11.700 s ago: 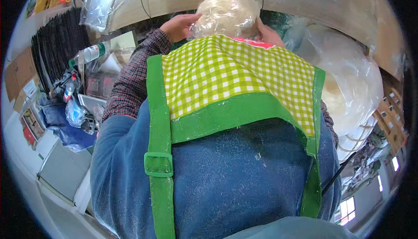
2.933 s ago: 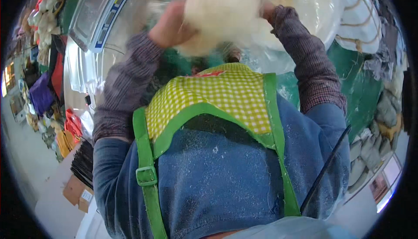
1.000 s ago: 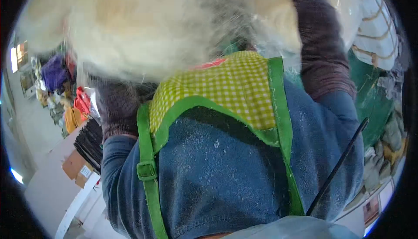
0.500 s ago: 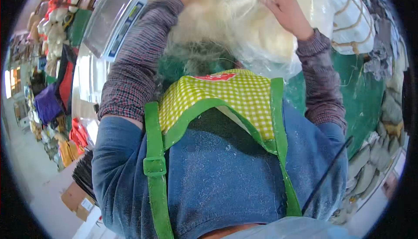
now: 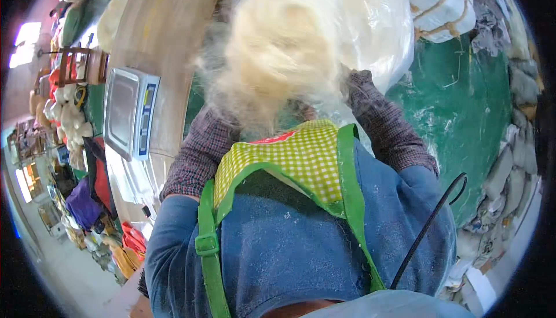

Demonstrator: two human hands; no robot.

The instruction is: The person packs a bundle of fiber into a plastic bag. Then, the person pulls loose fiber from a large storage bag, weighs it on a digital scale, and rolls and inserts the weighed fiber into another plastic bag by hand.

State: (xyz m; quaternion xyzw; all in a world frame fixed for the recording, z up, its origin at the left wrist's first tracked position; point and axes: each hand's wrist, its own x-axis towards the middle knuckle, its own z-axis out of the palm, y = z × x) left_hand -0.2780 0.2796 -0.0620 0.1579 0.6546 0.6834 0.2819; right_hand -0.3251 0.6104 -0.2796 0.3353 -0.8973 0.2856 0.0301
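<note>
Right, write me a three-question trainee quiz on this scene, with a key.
1. Multiple choice: Which device sits to the left of the pale fibrous mass in the picture? A) kettle B) scale C) fan
2. True or false: Every finger of both hands shows clearly.
3. Fill the gap: The white bundle at the upper right has lengths of ____ around it.

Key: 1: B. 2: False; the pale fibrous mass, blurred, hides both hands. 3: Rope.
</note>
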